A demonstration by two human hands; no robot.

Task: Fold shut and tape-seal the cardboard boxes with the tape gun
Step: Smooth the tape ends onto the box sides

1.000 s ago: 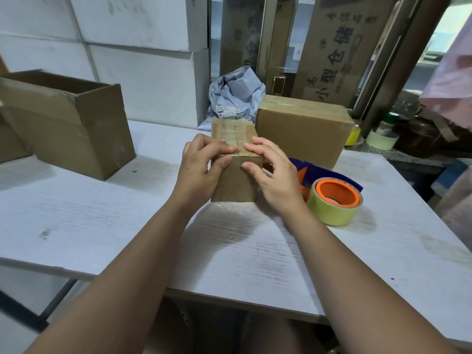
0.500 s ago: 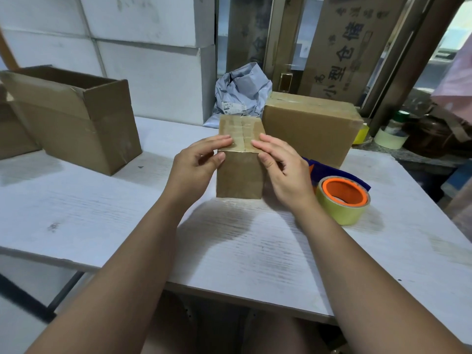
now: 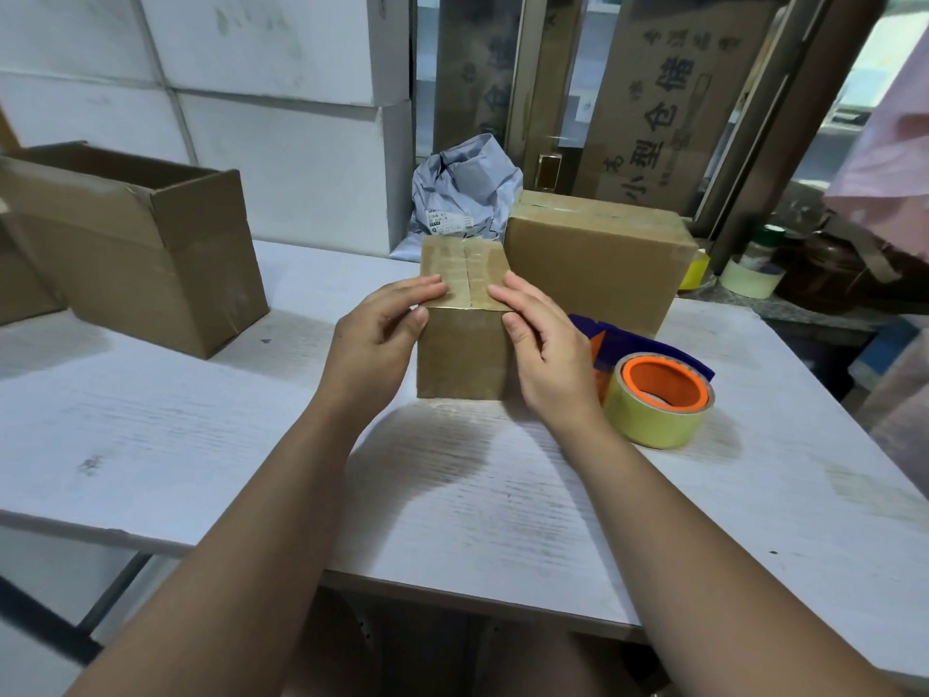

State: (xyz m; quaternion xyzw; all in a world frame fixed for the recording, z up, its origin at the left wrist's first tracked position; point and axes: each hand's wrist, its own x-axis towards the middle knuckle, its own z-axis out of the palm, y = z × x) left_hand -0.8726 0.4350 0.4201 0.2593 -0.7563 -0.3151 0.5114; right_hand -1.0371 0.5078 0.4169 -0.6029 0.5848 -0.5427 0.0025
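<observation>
Three cardboard boxes stand on the white table.

Largest: open box, far left. Its top is open and no tape shows on it. Judged still to be folded and sealed.

Next: closed box, back right. The flaps are down and tape glints along the top seam. Judged finished.

Smallest: small box, centre, standing on the table between both hands. The flaps are shut, and a clear tape strip runs along the centre seam on top and reaches the front edge. Judged: the seal is laid and is now being rubbed down, so this box is nearly done.

Tape gun, with a yellowish roll, orange core and blue-and-orange frame, lies on the table just right of the small box, near the right wrist. Neither hand holds it.

Left hand: fingers straight and flat on the box top by the left front corner, thumb against the front face. It presses and clasps nothing.

Right hand: the mirror of that at the right front corner, fingers flat on top and thumb on the front face.

Change: a second ago the fingertips of both hands nearly met over the seam. Now they sit apart near the corners, so the hands have slid outward along the front edge. The box and tape gun show no shift on the table.
</observation>
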